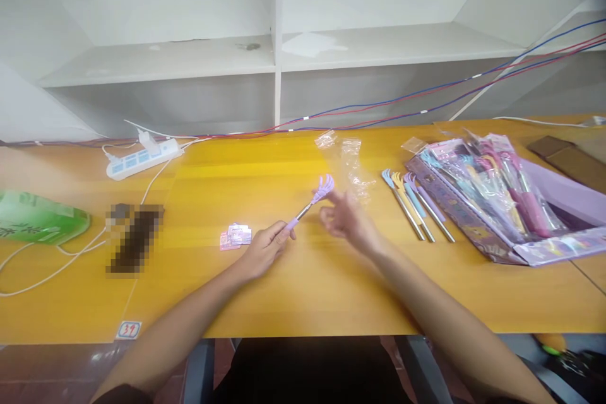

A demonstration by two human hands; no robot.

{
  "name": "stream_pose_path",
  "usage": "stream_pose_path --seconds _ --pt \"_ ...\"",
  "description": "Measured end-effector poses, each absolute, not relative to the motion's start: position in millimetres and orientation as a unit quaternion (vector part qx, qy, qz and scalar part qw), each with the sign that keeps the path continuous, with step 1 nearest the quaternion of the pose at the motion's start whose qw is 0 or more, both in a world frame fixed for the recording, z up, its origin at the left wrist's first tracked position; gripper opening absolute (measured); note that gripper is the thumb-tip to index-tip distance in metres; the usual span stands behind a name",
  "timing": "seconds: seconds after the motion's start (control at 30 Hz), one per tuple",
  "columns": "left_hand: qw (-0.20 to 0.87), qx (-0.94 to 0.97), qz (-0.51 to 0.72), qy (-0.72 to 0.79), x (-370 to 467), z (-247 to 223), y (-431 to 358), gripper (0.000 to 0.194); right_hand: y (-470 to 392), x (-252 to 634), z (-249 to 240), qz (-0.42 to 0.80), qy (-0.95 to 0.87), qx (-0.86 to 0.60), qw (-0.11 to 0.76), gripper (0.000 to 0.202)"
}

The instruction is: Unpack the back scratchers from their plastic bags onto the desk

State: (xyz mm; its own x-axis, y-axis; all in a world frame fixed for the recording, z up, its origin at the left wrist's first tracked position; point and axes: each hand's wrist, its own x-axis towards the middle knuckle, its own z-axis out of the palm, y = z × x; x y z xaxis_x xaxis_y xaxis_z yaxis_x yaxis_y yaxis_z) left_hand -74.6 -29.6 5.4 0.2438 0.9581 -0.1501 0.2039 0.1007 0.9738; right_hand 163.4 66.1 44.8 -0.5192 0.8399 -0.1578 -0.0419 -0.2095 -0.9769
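My left hand (269, 246) is closed around the lower part of a purple back scratcher (305, 209), which points up and to the right. Its claw-shaped head and a short metal rod stick out beyond my fingers. Just right of the claw is my right hand (350, 221), blurred by motion, fingers apart and holding nothing I can see. Several more back scratchers, with blue, yellow and purple claws (411, 183), lie side by side to the right. Small pink and purple cards (237, 235) sit in a pile left of my left hand.
Clear plastic bags (351, 164) lie behind my right hand. At right, a purple display box (483, 233) holds several bagged back scratchers. A white power strip (144, 159), cables and a green packet (42, 218) occupy the left. White shelving (199, 63) stands behind the table.
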Motion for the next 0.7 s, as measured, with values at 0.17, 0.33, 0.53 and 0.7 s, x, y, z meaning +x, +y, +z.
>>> stream_pose_path --seconds 0.17,0.33,0.53,0.7 --pt "0.271 0.735 0.247 0.571 -70 3 -31 0.032 10 113 24 0.785 -0.384 -0.283 0.394 0.05" --pt "0.156 0.768 0.187 0.593 -58 -7 -40 0.024 -5 110 38 0.828 -0.253 -0.252 0.433 0.051" --pt "0.32 0.752 0.169 0.551 -44 9 -55 0.017 -26 129 48 0.778 -0.465 -0.295 0.304 0.074" --pt "0.426 0.755 0.12 0.483 -46 26 -80 0.028 -45 178 87 0.662 -0.688 -0.204 0.218 0.068"
